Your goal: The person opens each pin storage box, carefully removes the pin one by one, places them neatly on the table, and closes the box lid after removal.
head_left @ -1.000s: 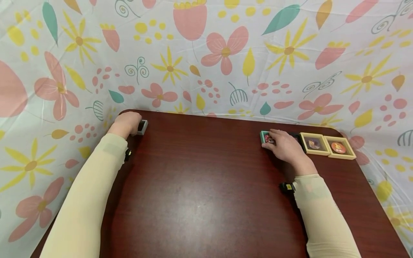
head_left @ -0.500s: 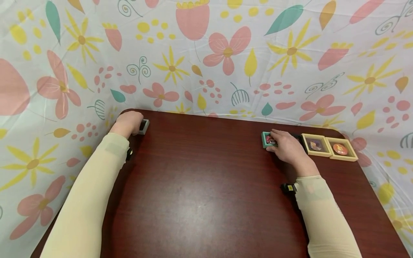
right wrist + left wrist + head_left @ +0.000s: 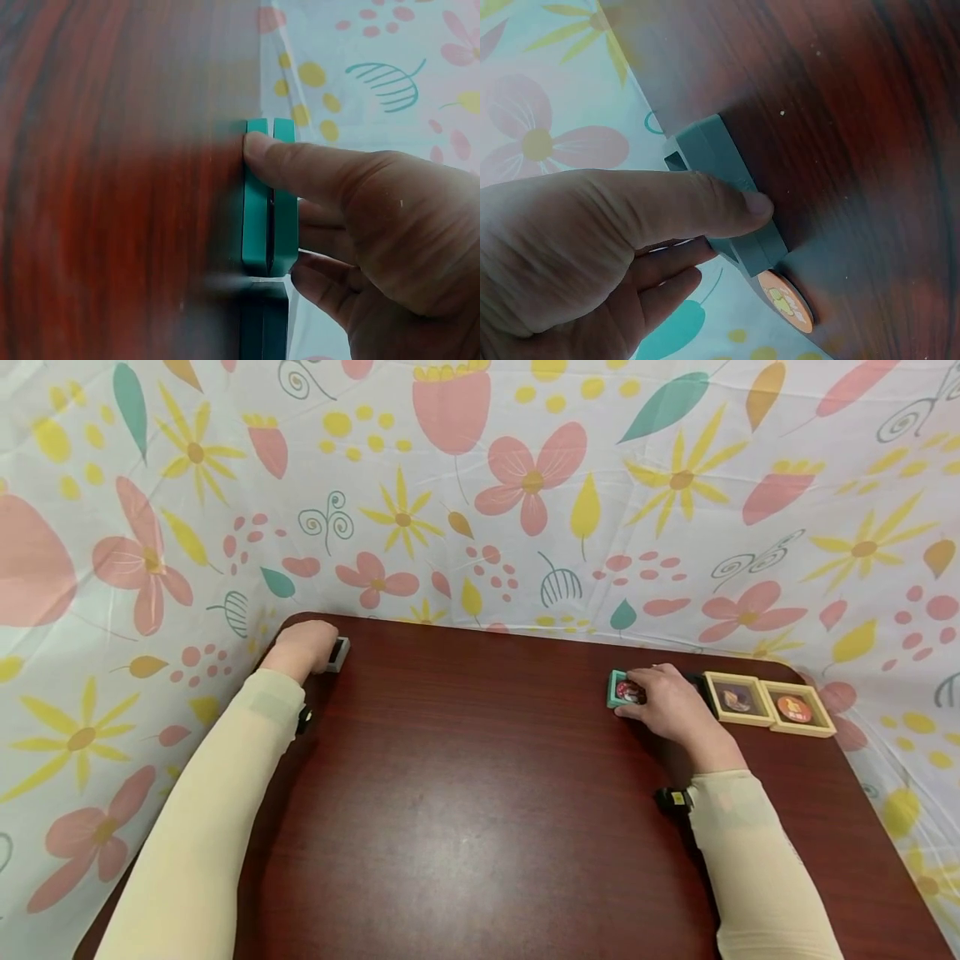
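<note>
At the table's far left corner my left hand (image 3: 302, 647) pinches a small grey box (image 3: 341, 656). The left wrist view shows the thumb on the box's side wall and the fingertips behind it. Past its lower end stands a round orange badge (image 3: 786, 300), tilted on edge. Toward the far right, my right hand (image 3: 672, 703) grips a small teal box (image 3: 612, 691) with a round red picture badge (image 3: 628, 692) inside. The right wrist view has the thumb on the teal wall, which has a slit along it. Its other fingers are partly hidden behind the box.
A dark box (image 3: 262, 322) sits at the teal box's end, mostly hidden by the right hand in the head view. Two cream boxes, one with a dark picture (image 3: 738, 698) and one with an orange badge (image 3: 795, 708), continue the row rightward. Flowered cloth (image 3: 450, 527) rises behind the dark-red table (image 3: 465, 827).
The head view has shifted slightly. My right fingers cover less of the teal box than a second ago, so its badge shows more. My left hand stays at the grey box.
</note>
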Demonstrator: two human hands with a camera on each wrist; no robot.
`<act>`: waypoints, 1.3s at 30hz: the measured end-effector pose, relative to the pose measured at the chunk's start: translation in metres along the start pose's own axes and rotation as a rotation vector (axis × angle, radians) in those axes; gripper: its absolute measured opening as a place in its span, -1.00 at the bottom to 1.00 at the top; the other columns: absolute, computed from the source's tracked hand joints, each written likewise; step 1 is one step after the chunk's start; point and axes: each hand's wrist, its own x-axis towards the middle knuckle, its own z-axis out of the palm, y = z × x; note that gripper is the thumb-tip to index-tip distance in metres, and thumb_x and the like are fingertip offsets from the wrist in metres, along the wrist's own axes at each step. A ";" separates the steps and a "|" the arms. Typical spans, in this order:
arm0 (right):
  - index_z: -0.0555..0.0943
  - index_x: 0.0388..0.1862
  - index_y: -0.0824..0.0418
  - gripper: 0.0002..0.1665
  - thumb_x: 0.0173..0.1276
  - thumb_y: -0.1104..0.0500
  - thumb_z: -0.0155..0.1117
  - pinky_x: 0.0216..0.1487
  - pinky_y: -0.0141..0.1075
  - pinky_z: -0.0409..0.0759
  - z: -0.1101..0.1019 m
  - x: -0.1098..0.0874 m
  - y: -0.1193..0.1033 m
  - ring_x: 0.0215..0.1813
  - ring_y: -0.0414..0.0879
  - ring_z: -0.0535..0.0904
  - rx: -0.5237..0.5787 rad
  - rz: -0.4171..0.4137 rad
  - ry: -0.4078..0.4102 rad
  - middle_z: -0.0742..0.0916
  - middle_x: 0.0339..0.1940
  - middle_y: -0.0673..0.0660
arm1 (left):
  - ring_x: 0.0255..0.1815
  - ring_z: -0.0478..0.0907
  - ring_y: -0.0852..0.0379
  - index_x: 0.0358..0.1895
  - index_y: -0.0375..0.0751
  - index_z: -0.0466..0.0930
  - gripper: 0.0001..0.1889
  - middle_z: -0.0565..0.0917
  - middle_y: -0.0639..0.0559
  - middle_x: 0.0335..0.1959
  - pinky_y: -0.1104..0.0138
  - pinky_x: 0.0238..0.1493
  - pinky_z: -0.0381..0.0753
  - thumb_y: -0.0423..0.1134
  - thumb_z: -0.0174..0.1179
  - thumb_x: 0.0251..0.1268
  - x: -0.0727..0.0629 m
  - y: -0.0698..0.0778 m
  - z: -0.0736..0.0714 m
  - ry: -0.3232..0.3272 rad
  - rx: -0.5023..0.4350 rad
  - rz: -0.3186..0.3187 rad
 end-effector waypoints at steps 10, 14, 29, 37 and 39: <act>0.58 0.49 0.51 -0.05 0.35 -0.05 0.71 0.34 0.24 0.53 0.003 0.002 -0.019 0.34 0.32 0.53 0.009 -0.036 0.026 0.74 0.33 0.45 | 0.25 0.60 -0.42 0.13 -0.45 0.67 -0.70 0.67 -0.43 0.18 -0.22 0.40 0.51 -0.44 0.34 0.38 -0.005 -0.001 0.007 0.056 0.057 0.047; 0.58 0.51 0.46 -0.05 0.38 -0.10 0.69 0.35 0.24 0.53 0.005 0.002 -0.038 0.35 0.31 0.53 0.036 -0.065 -0.006 0.73 0.35 0.43 | 0.31 0.55 -0.46 0.19 -0.48 0.64 -0.65 0.64 -0.46 0.22 -0.24 0.48 0.44 -0.42 0.35 0.40 -0.007 -0.002 0.008 0.068 0.048 0.056; 0.69 0.37 0.42 -0.12 0.26 -0.08 0.78 0.25 0.07 0.66 0.023 -0.010 -0.127 0.23 0.19 0.61 0.033 -0.336 -0.023 0.79 0.23 0.29 | 0.65 0.13 -0.55 0.66 -0.67 0.10 -0.04 0.22 -0.65 0.60 -0.21 0.64 0.24 -0.32 0.45 0.37 -0.015 0.025 0.003 0.154 0.003 0.056; 0.70 0.34 0.42 -0.14 0.26 -0.09 0.78 0.19 -0.02 0.68 0.030 -0.018 -0.150 0.22 0.12 0.59 0.027 -0.399 -0.023 0.77 0.21 0.25 | 0.71 0.15 -0.43 0.72 -0.57 0.10 -0.02 0.25 -0.50 0.67 -0.20 0.63 0.30 -0.22 0.46 0.43 -0.020 0.078 0.002 0.226 -0.111 0.213; 0.69 0.34 0.43 -0.13 0.26 -0.09 0.78 0.18 -0.03 0.69 0.031 -0.020 -0.154 0.22 0.11 0.60 0.021 -0.406 -0.031 0.77 0.21 0.25 | 0.65 0.25 -0.41 0.66 -0.54 0.25 -0.13 0.37 -0.47 0.59 -0.18 0.61 0.34 -0.23 0.43 0.42 -0.025 0.094 0.004 0.225 -0.132 0.256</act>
